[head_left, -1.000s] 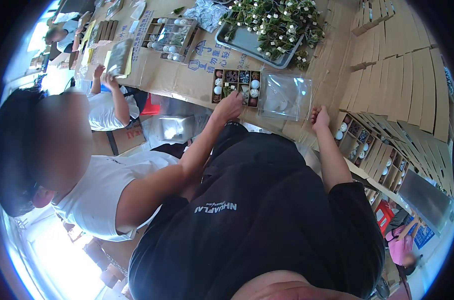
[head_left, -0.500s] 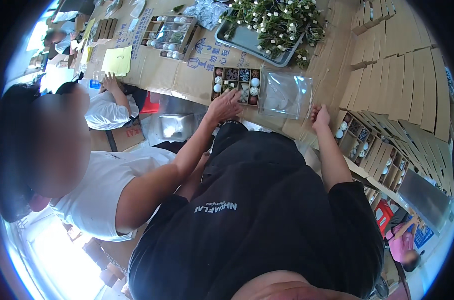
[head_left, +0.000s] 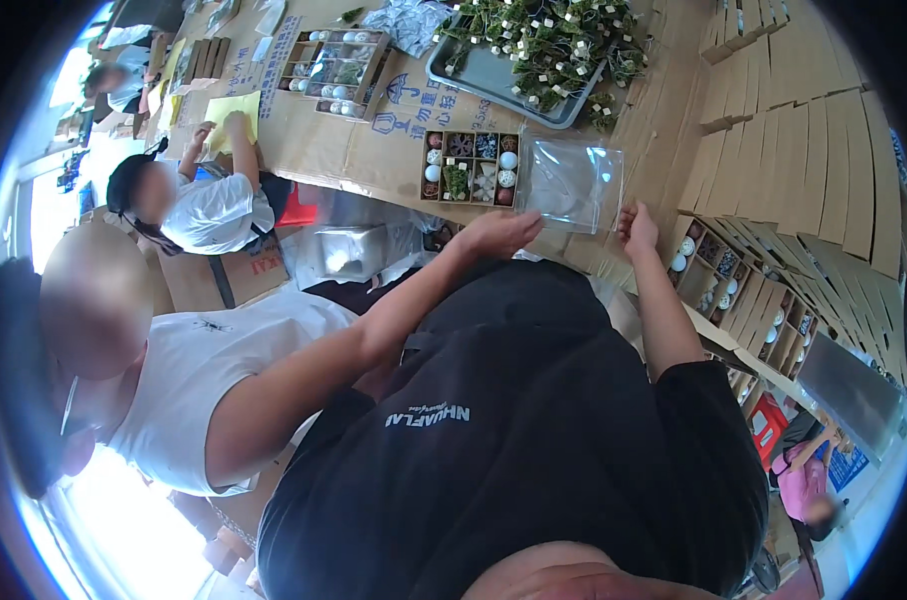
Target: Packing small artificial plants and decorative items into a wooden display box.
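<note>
My right hand (head_left: 639, 229) rests at the table edge with fingers curled closed, nothing visible in them. Just left of it lies a clear plastic lid (head_left: 571, 185), apparently not touched by my hand. Of my left arm only a bit of forearm (head_left: 377, 376) shows; the hand is hidden behind a co-worker's arm. The co-worker's hand (head_left: 504, 233) is at the lid's near left corner. Beside the lid sits a compartmented box (head_left: 470, 203) holding white and brown balls, snowflake-like ornaments, a green sprig piece and white pieces.
A grey tray (head_left: 494, 95) heaped with green sprigs (head_left: 564, 45) stands at the back. Another filled box (head_left: 339, 72) lies back left. Stacked cardboard pieces (head_left: 804, 170) and filled boxes (head_left: 709, 262) line the right. The white-sleeved co-worker (head_left: 274, 400) is close on my left; others sit farther away.
The co-worker's hand has moved right from the compartmented box to the lid's corner, uncovering the green sprig piece. My right hand has stayed in place.
</note>
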Demonstrator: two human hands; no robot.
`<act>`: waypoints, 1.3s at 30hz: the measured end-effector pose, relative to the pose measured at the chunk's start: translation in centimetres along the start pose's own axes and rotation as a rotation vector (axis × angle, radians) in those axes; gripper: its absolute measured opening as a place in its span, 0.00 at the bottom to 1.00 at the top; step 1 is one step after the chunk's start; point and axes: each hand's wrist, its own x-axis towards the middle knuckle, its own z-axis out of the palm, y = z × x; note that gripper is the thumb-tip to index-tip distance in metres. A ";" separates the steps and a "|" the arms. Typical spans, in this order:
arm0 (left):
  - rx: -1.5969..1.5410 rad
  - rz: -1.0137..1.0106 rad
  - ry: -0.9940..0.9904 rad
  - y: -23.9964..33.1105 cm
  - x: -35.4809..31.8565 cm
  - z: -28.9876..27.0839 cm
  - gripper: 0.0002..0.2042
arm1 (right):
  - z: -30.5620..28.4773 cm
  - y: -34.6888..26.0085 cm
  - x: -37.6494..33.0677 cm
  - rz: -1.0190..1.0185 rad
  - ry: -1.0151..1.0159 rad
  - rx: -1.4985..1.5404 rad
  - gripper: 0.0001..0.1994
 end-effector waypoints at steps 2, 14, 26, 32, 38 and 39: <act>-0.801 -0.006 -0.247 -1.6 1.8 -0.9 0.10 | -0.1 0.1 0.0 -0.041 -0.025 -0.064 0.20; -0.975 -0.485 -0.131 0.9 1.3 -2.0 0.07 | 0.0 -0.5 0.6 0.031 -0.038 -0.034 0.21; -0.856 -0.655 0.007 -3.2 0.8 -3.8 0.08 | 0.3 -0.4 1.0 0.001 -0.011 -0.076 0.20; -0.814 -0.657 -0.160 -4.8 -1.0 -3.5 0.07 | -0.5 -0.3 1.5 -0.003 0.069 -0.070 0.22; -2.244 -2.389 -1.180 25.4 -14.9 -18.0 0.17 | 1.5 -1.4 -0.1 0.061 -0.030 -0.092 0.21; -2.247 -2.445 -1.097 24.1 -14.1 -17.6 0.15 | 1.0 -1.2 0.2 0.058 -0.010 -0.097 0.20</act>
